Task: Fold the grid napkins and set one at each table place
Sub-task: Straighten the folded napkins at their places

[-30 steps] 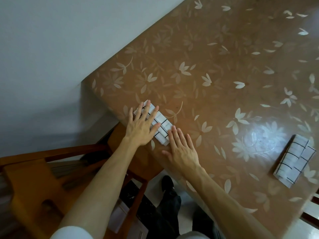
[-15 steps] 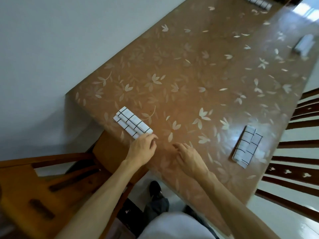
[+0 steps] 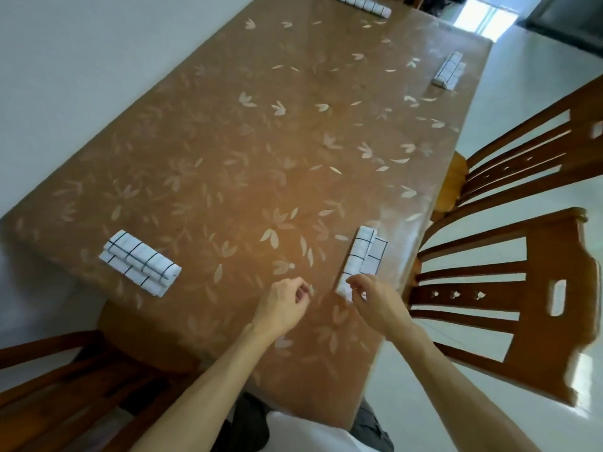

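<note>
Worktop point(image 3: 261, 141) middle open — wide lane between left napkin point(image 3: 140, 262) and right napkin point(image 3: 360, 256). Right edge: chairs point(image 3: 505, 288) close in. Left edge — wall point(image 3: 65, 60) blocks.

On the desk point(image 3: 228, 141) lie the near-left napkin point(image 3: 140, 262), the near-right napkin point(image 3: 362, 256), the far-right napkin point(image 3: 449, 70) and the far-end napkin point(image 3: 362, 2). The right chair point(image 3: 522, 288) stands right of the desk and the left chair point(image 3: 65, 370) left of it.
</note>
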Action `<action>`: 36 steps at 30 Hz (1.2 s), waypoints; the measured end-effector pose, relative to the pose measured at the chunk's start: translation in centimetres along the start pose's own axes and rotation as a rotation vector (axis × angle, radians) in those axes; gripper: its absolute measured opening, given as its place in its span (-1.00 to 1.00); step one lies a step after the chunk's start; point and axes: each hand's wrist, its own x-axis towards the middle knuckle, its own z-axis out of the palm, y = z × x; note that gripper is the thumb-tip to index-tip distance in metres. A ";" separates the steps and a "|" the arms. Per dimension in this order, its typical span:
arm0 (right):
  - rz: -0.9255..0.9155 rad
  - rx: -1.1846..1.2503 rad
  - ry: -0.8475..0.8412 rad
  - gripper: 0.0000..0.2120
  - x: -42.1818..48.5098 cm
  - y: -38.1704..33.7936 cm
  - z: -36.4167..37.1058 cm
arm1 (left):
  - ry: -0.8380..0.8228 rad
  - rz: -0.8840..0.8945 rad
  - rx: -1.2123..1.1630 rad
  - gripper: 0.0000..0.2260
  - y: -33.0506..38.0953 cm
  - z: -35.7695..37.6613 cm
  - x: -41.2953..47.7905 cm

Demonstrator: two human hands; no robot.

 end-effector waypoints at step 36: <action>-0.492 -0.404 -0.111 -0.45 16.3 13.4 -3.7 | -0.092 0.132 0.824 -0.39 6.9 9.1 10.2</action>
